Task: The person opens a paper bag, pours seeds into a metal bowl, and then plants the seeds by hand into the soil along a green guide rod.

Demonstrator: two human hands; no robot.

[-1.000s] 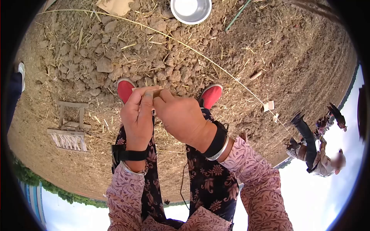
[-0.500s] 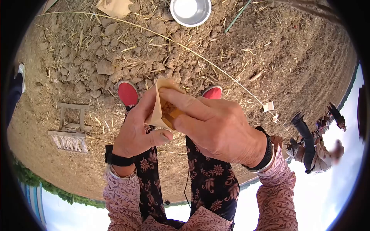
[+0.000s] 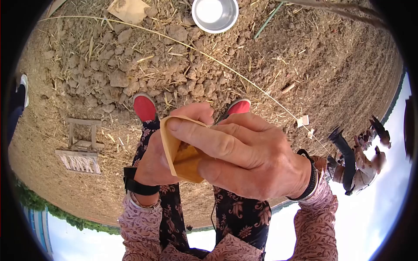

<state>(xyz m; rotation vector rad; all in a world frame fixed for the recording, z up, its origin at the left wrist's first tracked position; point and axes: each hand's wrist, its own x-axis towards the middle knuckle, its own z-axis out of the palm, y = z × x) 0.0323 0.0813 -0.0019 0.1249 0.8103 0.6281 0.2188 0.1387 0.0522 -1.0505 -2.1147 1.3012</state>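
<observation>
A small brown paper envelope is held with its mouth spread apart and tilted toward me. My left hand wraps around it from behind and the left, its fingertips showing beyond the far edge. My right hand grips it from the right: the index finger lies across the mouth at the upper rim, and the thumb rests by the lower right side. The inside looks deep yellow-brown; what lies at the bottom is hidden.
A metal bowl and a flat brown paper piece lie on the cloddy, straw-strewn soil. A string with paper tags crosses the ground. A small wooden stool is at left; people are at right.
The envelope has moved slightly down and turned, so the grainy contents seen before are no longer visible. My left hand has shifted behind it, its thumb now out of sight.
</observation>
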